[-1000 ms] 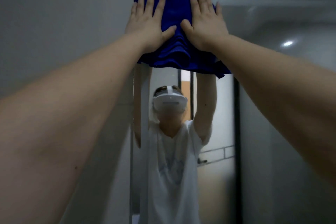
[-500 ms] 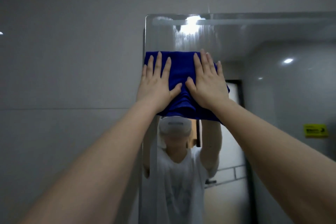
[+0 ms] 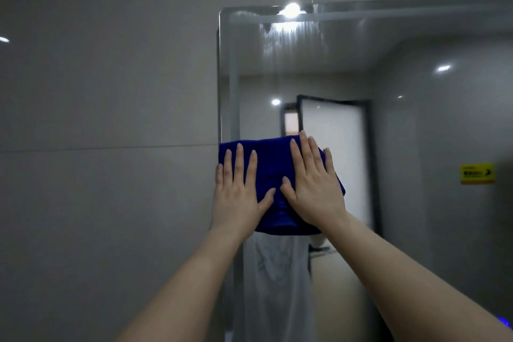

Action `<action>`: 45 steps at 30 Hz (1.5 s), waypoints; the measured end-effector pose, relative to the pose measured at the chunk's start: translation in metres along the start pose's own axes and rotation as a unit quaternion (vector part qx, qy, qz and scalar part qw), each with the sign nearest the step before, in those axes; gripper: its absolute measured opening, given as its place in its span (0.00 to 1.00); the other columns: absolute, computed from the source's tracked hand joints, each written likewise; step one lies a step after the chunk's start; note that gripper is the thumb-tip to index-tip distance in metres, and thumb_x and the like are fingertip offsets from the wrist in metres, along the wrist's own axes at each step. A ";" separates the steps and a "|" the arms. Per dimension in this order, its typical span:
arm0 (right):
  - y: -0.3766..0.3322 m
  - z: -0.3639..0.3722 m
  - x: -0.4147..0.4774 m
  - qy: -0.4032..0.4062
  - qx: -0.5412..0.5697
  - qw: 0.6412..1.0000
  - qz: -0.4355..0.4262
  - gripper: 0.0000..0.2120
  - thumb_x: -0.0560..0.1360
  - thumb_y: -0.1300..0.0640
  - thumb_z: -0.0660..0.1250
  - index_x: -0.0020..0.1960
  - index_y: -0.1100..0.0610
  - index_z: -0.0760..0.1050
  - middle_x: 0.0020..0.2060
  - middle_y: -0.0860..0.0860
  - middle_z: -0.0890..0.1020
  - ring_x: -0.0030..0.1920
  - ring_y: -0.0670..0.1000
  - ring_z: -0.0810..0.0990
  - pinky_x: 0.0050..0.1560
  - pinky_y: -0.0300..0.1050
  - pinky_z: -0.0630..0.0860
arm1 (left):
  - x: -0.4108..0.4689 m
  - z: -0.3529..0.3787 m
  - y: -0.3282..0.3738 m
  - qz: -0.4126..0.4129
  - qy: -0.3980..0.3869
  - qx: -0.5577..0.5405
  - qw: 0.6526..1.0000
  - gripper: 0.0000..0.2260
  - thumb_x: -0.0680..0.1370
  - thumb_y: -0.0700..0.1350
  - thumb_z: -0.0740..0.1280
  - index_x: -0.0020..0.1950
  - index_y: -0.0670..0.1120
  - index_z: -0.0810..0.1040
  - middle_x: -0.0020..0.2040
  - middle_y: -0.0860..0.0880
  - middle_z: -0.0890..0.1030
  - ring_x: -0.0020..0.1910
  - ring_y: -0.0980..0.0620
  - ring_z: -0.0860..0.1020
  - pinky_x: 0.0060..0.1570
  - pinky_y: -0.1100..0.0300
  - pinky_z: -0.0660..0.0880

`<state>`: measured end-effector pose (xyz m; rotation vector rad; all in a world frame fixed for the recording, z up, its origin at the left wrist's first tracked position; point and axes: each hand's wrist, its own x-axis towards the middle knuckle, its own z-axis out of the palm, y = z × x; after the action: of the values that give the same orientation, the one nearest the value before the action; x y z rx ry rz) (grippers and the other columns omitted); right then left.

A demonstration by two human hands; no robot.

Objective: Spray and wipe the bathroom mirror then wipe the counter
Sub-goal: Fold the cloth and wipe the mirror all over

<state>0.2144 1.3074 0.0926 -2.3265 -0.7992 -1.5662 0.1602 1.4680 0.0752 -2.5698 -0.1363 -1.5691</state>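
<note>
Cloth (image 3: pixel 268 164) is what I look at first from my end of the feed: a single deep blue one, soft and slightly fuzzy, folded thick. Its top edge runs nearly straight, and creases gather at its lower middle, where it sags in a rounded fold below the palms. It lies flat against the mirror (image 3: pixel 402 69), right at the glass's left border and about halfway down the part I can see. One corner pokes out past the right hand's outer side. Two hands are on it, one each side. The left hand (image 3: pixel 236 197) is spread flat with straight fingers, its outer edge reaching the mirror's left rim. The right hand (image 3: pixel 313 191) is just as flat, fingers straight and close together. The two thumbs angle toward each other over the creased centre without meeting. Neither hand curls round the fabric; both only press it to the glass. I count one mirror, hung on a grey tiled wall (image 3: pixel 111 86). Near its top edge a band of pale vertical streaks (image 3: pixel 288 36) sits under one bright lamp glare (image 3: pixel 291 10). Reflected in the glass are one frosted door (image 3: pixel 333 153) in a dark frame, one yellow sign (image 3: pixel 477 173) whose print is too small to read, and, below the cloth, one white shirt (image 3: pixel 274 286).
</note>
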 end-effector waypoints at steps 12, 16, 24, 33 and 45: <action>-0.002 -0.062 0.122 -0.019 -0.009 1.000 0.007 0.35 0.79 0.45 0.50 0.78 0.57 0.37 0.77 0.55 0.37 0.77 0.52 0.37 0.76 0.54 0.38 | 0.121 -0.080 -0.020 0.017 -0.026 0.018 0.999 0.38 0.78 0.66 0.51 0.77 0.48 0.35 0.77 0.44 0.33 0.76 0.43 0.35 0.74 0.51 0.40; 0.004 -0.066 0.159 0.020 -0.016 1.000 0.005 0.35 0.80 0.45 0.49 0.78 0.56 0.37 0.77 0.55 0.38 0.77 0.52 0.37 0.75 0.54 0.36 | 0.163 -0.091 -0.034 0.056 0.019 0.036 0.998 0.38 0.78 0.66 0.49 0.77 0.48 0.36 0.77 0.45 0.34 0.76 0.45 0.35 0.73 0.52 0.39; 0.016 -0.102 0.249 0.040 -0.028 0.999 0.011 0.34 0.80 0.44 0.47 0.78 0.56 0.39 0.78 0.55 0.40 0.77 0.52 0.39 0.75 0.56 0.38 | 0.253 -0.131 -0.036 0.053 0.059 0.055 0.995 0.37 0.78 0.66 0.48 0.78 0.47 0.39 0.78 0.44 0.38 0.76 0.43 0.38 0.74 0.51 0.41; 0.027 -0.108 0.245 0.049 -0.042 0.998 -0.003 0.31 0.81 0.45 0.46 0.79 0.55 0.40 0.78 0.53 0.41 0.78 0.49 0.41 0.75 0.57 0.37 | 0.268 -0.131 -0.035 0.060 0.100 0.047 0.992 0.37 0.77 0.67 0.49 0.78 0.49 0.40 0.78 0.45 0.40 0.77 0.45 0.38 0.74 0.50 0.41; 0.141 -0.134 0.219 0.047 -0.043 0.997 0.032 0.31 0.80 0.46 0.46 0.79 0.55 0.40 0.78 0.52 0.41 0.77 0.49 0.40 0.76 0.57 0.38 | 0.280 -0.112 0.089 0.063 0.125 0.020 0.990 0.35 0.78 0.65 0.50 0.78 0.50 0.43 0.79 0.46 0.42 0.77 0.45 0.39 0.75 0.51 0.40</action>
<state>0.2488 1.1968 0.3616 -2.2930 -0.6411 -1.6991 0.2023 1.3655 0.3692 -2.2774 0.0188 -1.8020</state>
